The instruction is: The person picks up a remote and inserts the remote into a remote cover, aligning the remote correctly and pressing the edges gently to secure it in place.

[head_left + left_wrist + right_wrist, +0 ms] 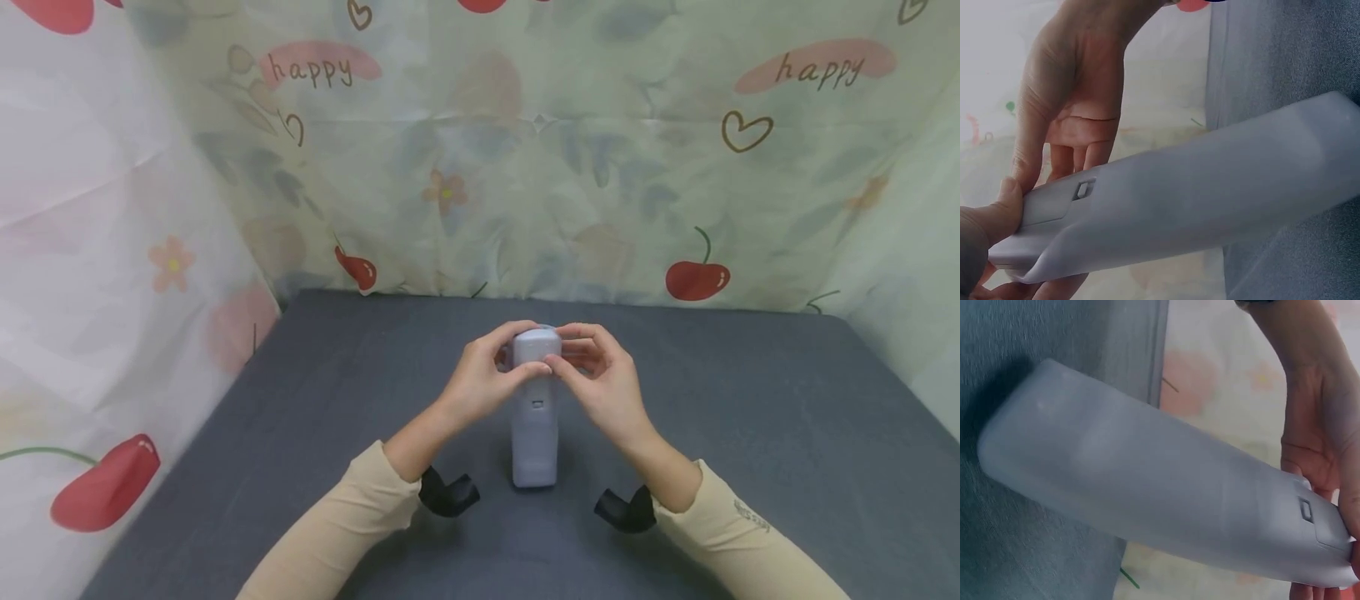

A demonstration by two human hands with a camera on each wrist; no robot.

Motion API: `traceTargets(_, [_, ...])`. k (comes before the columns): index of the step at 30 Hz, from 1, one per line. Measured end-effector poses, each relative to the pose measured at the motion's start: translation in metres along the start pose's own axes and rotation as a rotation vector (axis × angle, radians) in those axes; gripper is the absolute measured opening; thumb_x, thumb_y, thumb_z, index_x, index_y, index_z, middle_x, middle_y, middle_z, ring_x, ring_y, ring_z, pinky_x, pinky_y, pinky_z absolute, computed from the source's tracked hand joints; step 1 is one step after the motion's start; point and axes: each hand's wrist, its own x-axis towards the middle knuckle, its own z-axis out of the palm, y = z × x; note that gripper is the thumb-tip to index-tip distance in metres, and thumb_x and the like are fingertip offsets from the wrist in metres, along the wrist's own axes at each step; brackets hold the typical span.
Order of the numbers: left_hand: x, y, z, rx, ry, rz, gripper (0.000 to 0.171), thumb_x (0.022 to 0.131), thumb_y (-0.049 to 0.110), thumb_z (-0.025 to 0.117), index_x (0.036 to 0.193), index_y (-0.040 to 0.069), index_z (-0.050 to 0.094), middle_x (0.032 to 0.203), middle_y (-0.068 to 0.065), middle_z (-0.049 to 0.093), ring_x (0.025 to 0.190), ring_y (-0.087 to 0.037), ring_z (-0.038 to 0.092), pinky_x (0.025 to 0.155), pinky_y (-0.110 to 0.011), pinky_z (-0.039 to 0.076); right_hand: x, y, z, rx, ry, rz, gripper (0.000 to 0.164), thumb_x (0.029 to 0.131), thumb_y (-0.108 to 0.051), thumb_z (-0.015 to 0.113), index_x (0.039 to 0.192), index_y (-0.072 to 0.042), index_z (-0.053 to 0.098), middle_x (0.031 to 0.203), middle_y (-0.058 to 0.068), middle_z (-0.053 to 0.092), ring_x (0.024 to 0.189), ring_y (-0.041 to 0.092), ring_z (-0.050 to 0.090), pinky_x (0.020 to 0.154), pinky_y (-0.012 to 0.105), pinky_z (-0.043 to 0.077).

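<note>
A tall, pale lavender-grey plastic bottle-like container stands on the dark table in the head view. Its upper part bears a panel line and a small rectangular slot, seen in the left wrist view. My left hand grips the top from the left, thumb across the near face and fingers behind. From the right, my right hand pinches the same top end, its thumb tip close to the left thumb. The far side of the container and some fingertips are hidden. In the right wrist view the container's lower end is near the tabletop.
A dark grey table lies under the hands. Patterned cloth with cherries and hearts hangs behind it and at both sides. Black curved pieces sit at both wrists, below the cream sleeves.
</note>
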Motion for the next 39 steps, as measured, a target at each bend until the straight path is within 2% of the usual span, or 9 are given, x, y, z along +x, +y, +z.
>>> traceTargets(5, [-0.002,0.0,0.0,-0.012,0.0,0.001,0.045,0.084,0.019,0.07,0.126,0.009,0.055,0.11,-0.01,0.065,0.086,-0.019,0.058,0.073,-0.026,0.048,-0.002,0.002,0.001,-0.028,0.01,-0.006,0.04,0.086,-0.006,0.065,0.125,-0.004,0.058,0.11,0.021,0.065,0.089,-0.005,0.061,0.077,0.014,0.051])
traceTargets(11, [-0.003,0.0,0.0,-0.044,0.003,0.009,0.046,0.083,0.019,0.07,0.125,0.01,0.056,0.11,-0.01,0.065,0.087,-0.019,0.058,0.074,-0.025,0.048,-0.001,0.002,-0.002,-0.012,-0.068,0.04,0.041,0.088,-0.007,0.063,0.127,-0.006,0.055,0.113,0.022,0.063,0.09,-0.006,0.063,0.078,0.018,0.052])
traceTargets(17, [-0.002,0.0,0.0,-0.052,-0.044,-0.042,0.048,0.082,0.02,0.071,0.127,0.013,0.055,0.115,-0.007,0.063,0.091,-0.018,0.059,0.075,-0.026,0.049,-0.001,0.0,-0.005,0.001,-0.076,0.063,0.037,0.086,-0.004,0.064,0.122,0.0,0.055,0.108,0.027,0.063,0.082,-0.003,0.065,0.073,0.021,0.054])
traceTargets(20, [-0.002,0.0,-0.001,-0.043,-0.057,-0.035,0.051,0.083,0.02,0.07,0.13,0.015,0.053,0.118,-0.008,0.06,0.099,-0.02,0.06,0.081,-0.029,0.052,0.0,-0.001,-0.006,0.007,-0.067,0.052,0.036,0.085,-0.004,0.065,0.119,0.002,0.054,0.105,0.026,0.063,0.081,-0.002,0.065,0.071,0.02,0.054])
traceTargets(24, [0.0,0.002,-0.007,-0.103,0.05,-0.008,0.043,0.085,0.017,0.068,0.127,0.011,0.056,0.117,-0.013,0.055,0.107,-0.026,0.061,0.087,-0.034,0.054,0.003,-0.003,-0.011,0.059,-0.05,0.08,0.037,0.085,-0.003,0.065,0.119,0.004,0.053,0.098,0.008,0.065,0.078,0.001,0.067,0.068,0.022,0.055])
traceTargets(28, [0.001,0.002,-0.016,-0.085,0.16,0.003,0.02,0.09,0.014,0.062,0.108,0.006,0.066,0.104,-0.012,0.066,0.09,-0.022,0.066,0.074,-0.028,0.056,0.005,-0.004,-0.017,0.086,-0.044,0.122,0.039,0.085,-0.004,0.065,0.121,0.003,0.051,0.092,-0.01,0.063,0.076,0.002,0.067,0.067,0.024,0.056])
traceTargets(30, [0.001,0.0,-0.018,-0.04,0.122,-0.027,0.017,0.091,0.015,0.06,0.104,0.007,0.068,0.098,-0.009,0.07,0.084,-0.019,0.066,0.068,-0.024,0.054,0.006,-0.005,-0.019,0.082,-0.059,0.132,0.039,0.086,-0.005,0.065,0.122,0.002,0.051,0.093,-0.012,0.062,0.078,0.002,0.067,0.068,0.024,0.056])
traceTargets(33, [0.002,-0.004,-0.019,-0.023,0.012,-0.083,0.02,0.092,0.014,0.058,0.107,0.007,0.069,0.1,-0.009,0.072,0.086,-0.019,0.067,0.068,-0.021,0.052,0.006,-0.006,-0.019,0.085,-0.094,0.141,0.04,0.086,-0.008,0.065,0.122,0.001,0.05,0.096,-0.011,0.062,0.08,0.003,0.067,0.071,0.024,0.055])
traceTargets(39, [0.002,-0.007,-0.022,-0.119,-0.181,-0.192,0.026,0.094,0.014,0.056,0.116,0.005,0.065,0.114,-0.012,0.067,0.097,-0.021,0.064,0.081,-0.029,0.052,0.004,-0.01,-0.017,0.114,-0.163,0.11,0.039,0.086,-0.007,0.065,0.121,0.0,0.05,0.101,-0.014,0.063,0.084,0.005,0.067,0.073,0.024,0.055])
